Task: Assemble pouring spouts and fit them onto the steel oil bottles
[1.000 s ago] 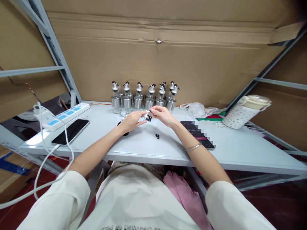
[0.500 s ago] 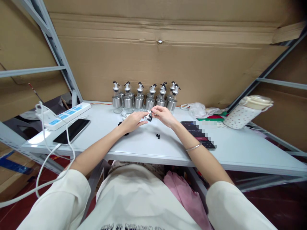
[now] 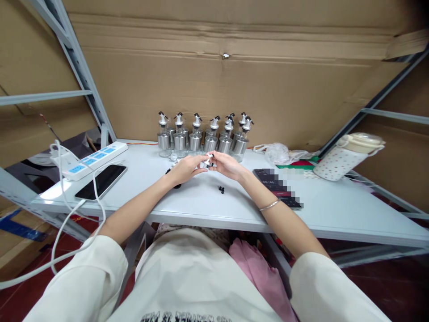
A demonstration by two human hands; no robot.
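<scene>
A small white-and-black spout [image 3: 208,162] is held between my two hands above the middle of the table. My left hand [image 3: 188,169] pinches it from the left side. From the right, the fingers of my right hand [image 3: 228,166] close round its other side. Small black parts [image 3: 221,190] lie on the table in front of my right hand. Other black parts [image 3: 168,171] are partly hidden by my left hand, with white parts [image 3: 173,157] just behind. Several glass-and-metal bottles [image 3: 195,142] with similar spouts stand upright behind my hands.
At the left are a white power strip [image 3: 97,160], a phone [image 3: 101,182] and white cables [image 3: 63,223]. To the right are a dark tablet [image 3: 278,188], a plastic bag [image 3: 278,153] and a dotted bottle [image 3: 342,158]. Cardboard [image 3: 228,89] rises behind the table [image 3: 201,208].
My right hand has shifted slightly down and its fingers have moved round the spout. The spout's black part has turned between my hands. My left hand is nearly still.
</scene>
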